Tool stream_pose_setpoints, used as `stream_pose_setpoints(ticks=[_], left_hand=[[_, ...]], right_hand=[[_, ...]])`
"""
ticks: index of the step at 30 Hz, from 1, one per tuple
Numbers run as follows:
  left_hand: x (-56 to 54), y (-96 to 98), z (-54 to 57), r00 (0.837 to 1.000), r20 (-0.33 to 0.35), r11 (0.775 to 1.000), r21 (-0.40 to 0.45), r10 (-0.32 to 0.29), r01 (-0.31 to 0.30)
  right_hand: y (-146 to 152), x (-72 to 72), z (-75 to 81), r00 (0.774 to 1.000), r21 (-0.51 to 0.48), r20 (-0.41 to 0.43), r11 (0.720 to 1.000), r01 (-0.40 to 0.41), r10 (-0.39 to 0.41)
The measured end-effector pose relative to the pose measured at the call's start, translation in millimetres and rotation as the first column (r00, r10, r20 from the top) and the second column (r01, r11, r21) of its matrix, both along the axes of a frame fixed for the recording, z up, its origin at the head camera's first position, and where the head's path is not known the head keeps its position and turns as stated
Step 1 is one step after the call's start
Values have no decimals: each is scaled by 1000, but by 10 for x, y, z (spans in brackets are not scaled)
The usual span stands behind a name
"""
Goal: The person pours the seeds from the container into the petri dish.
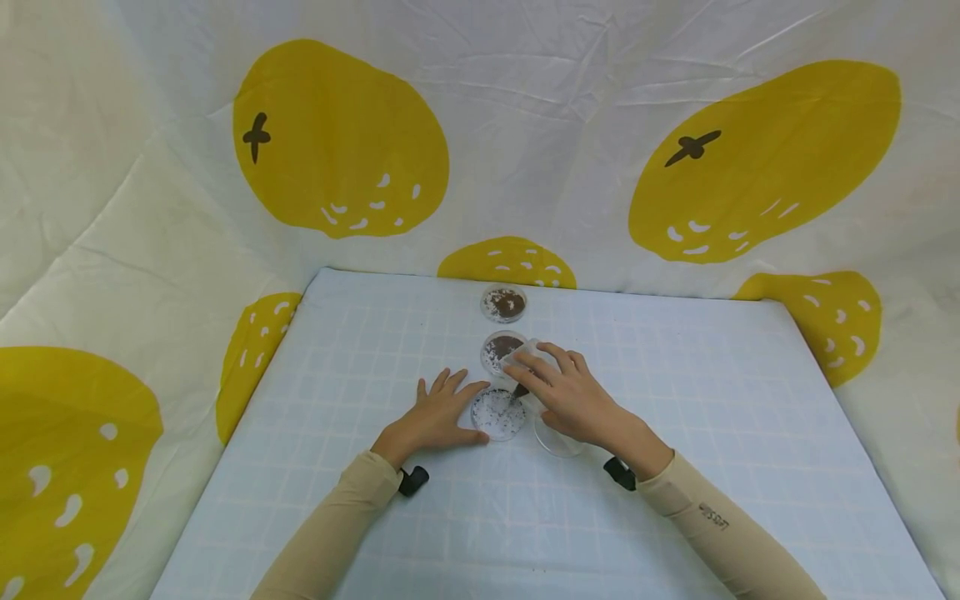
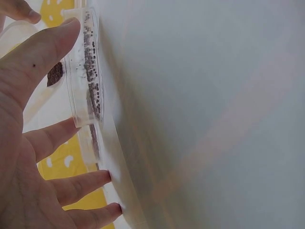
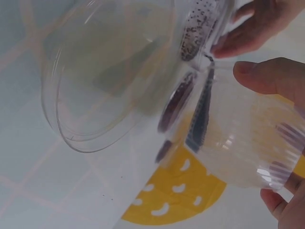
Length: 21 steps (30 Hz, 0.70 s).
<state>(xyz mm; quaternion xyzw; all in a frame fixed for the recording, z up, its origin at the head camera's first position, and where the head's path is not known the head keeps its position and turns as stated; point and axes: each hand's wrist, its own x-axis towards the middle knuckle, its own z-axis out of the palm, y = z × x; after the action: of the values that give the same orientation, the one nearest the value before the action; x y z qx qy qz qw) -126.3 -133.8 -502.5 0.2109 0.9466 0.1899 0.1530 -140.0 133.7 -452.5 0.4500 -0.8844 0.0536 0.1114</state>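
In the head view, my left hand (image 1: pixel 435 414) reaches across a clear petri dish (image 1: pixel 498 414), its thumb and index finger holding opposite parts of the rim. Its other fingers are spread. Dark specks lie over white material in this dish. My right hand (image 1: pixel 573 396) grips a clear plastic cup (image 3: pixel 238 124), tilted over the dish. Dark brown granules (image 3: pixel 202 114) lie along the cup's lower wall and reach its mouth. Right of the dish, partly under my right hand, lies a clear round lid or empty dish (image 1: pixel 557 439).
Behind the held dish, two more petri dishes, a nearer one (image 1: pixel 495 350) and a farther one (image 1: pixel 504 303), contain white material and brown granules. A pale checked cloth (image 1: pixel 375 333) covers the table. White fabric with yellow fruit shapes hangs around it.
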Motion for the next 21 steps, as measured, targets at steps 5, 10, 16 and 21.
stream_pose_setpoints(ticks=[5,10,16,21], left_hand=[[-2,-2,-8,1000,0,1000,2,0,0],[-2,-3,-9,1000,3,1000,-1,0,0],[-6,0,-9,1000,4,1000,-3,2,-2],[-11,1,-18,1000,6,1000,-6,3,-3]], right_hand=[[-8,6,11,1000,12,-4,1000,-2,2],[-18,14,22,1000,22,-8,1000,-3,3],[-31,20,22,1000,14,-28,1000,-14,14],[-40,21,12,999,23,-43,1000,-18,19]])
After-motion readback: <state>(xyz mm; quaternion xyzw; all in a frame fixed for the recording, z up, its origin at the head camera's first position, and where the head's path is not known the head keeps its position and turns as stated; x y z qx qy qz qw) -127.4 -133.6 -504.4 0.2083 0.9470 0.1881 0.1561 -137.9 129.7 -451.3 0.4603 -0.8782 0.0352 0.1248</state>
